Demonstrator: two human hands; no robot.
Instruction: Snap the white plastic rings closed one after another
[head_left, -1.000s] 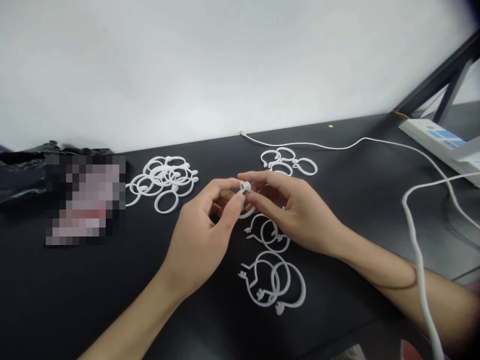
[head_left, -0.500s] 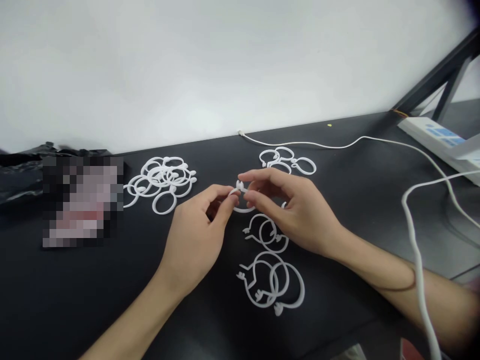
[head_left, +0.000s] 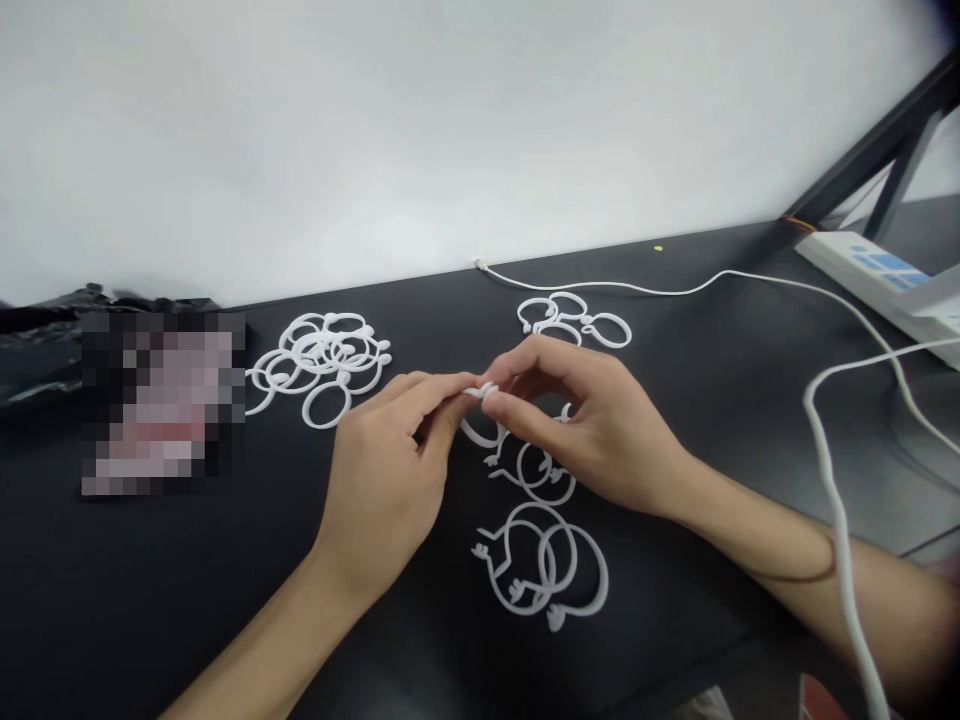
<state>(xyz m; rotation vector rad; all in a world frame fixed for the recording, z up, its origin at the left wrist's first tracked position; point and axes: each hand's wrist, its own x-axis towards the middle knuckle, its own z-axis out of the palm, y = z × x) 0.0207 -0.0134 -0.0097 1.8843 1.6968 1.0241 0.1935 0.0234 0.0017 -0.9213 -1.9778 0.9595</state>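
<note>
Between my two hands is a white plastic ring clip, its clasp showing at the fingertips and part of its loop hanging below. My left hand pinches one side of the clasp with thumb and forefinger. From the other side, my right hand pinches it with thumb and forefinger. Whether the clasp is fastened is hard to tell. Several unfastened ring clips lie overlapped on the black table below the hands, some partly covered by my right hand.
A heap of white ring clips lies at left, beside a black plastic bag and a blurred-out patch. More clips sit behind my right hand. A white cable crosses the right side near a white power strip.
The clip has tilted between my fingers, its loop swinging down and toward me. My left fingers have straightened and drawn closer to my right fingertips. The clips on the table are unmoved.
</note>
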